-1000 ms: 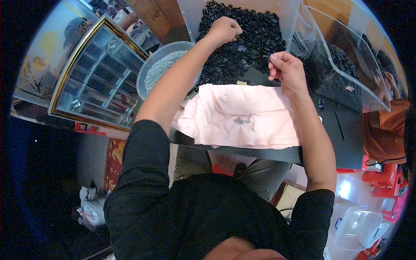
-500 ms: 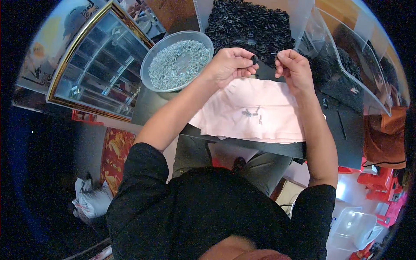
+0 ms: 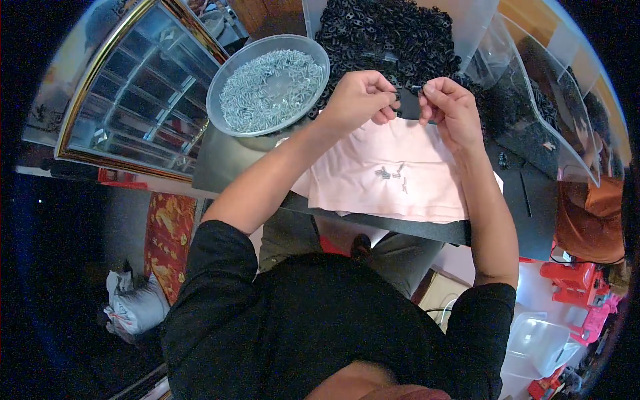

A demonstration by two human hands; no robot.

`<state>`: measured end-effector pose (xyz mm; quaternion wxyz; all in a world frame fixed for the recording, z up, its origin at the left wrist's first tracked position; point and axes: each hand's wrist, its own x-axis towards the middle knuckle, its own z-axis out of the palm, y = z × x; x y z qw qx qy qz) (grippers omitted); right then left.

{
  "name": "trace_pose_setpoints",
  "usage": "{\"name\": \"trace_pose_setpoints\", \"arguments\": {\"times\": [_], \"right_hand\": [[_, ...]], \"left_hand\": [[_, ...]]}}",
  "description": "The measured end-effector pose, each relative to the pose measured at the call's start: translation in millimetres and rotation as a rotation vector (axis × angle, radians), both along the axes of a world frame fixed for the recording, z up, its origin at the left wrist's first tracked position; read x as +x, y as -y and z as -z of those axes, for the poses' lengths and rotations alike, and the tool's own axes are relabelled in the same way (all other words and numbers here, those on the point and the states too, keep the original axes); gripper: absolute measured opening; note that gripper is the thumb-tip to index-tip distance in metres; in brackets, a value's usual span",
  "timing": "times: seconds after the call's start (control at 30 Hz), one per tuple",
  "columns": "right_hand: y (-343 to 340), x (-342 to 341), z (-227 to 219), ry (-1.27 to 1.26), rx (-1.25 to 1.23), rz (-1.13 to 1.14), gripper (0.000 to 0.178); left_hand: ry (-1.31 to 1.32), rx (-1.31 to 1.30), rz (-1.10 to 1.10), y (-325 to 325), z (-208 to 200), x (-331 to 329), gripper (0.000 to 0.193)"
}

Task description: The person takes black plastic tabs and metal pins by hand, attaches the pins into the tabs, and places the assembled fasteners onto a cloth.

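Note:
Both my hands are raised over the far edge of a pink cloth (image 3: 360,190) on the dark table. My left hand (image 3: 363,100) pinches a small black plastic piece (image 3: 398,95), mostly covered by the fingertips. Facing it, a short gap away, my right hand (image 3: 453,110) grips a small silvery pin (image 3: 417,87) between thumb and forefinger; something dark shows beside it. A few short metal pins (image 3: 383,173) lie on the cloth below the hands. Behind them, a clear bin holds a heap of black two-holed plastic pieces (image 3: 380,30).
A round clear tub (image 3: 215,110) of small silvery metal parts stands left of my hands. To the right are a clear plastic container (image 3: 533,100) with dark pieces and a thin black rod (image 3: 527,193). A gold-framed glass case (image 3: 67,143) leans at the far left.
The black piece in my left hand has turned and is now more hidden by the fingers. Both hands stay nearly in place; the whole view has shifted slightly.

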<state>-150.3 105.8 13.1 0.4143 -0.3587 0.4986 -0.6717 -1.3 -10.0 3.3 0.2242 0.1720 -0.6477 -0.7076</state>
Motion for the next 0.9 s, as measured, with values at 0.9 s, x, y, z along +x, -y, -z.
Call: {"name": "trace_pose_setpoints", "arguments": {"times": [0.9], "right_hand": [[5.1, 18.7, 8.5, 0.211, -0.133, -0.007, 0.009]], "left_hand": [[-0.161, 0.092, 0.041, -4.2, 14.9, -5.3, 0.019]]}}
